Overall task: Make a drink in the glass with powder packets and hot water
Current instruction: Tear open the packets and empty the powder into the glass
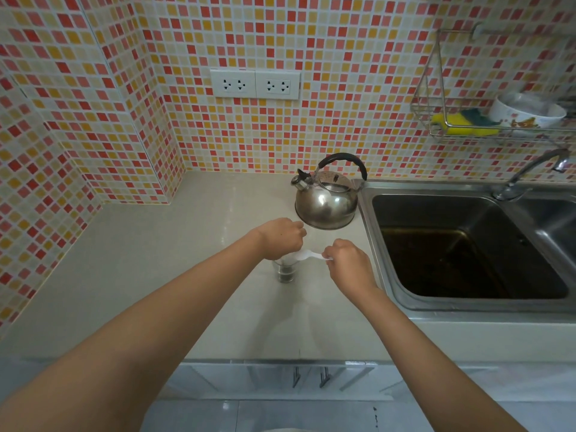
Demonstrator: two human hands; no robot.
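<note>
A single wide-angle view looks forward and steeply down from head height, from the front edge of the counter [162, 275], with both forearms reaching away from the lens toward its middle. The kettle [325, 202] sits a little above frame centre and serves as anchor: the tiled wall rises behind it, the sink [461, 244] lies to its right, and cabinet fronts and floor show well below it, nearest the camera. Straight lines bow near the frame edges. No second view shares the scene.
</note>
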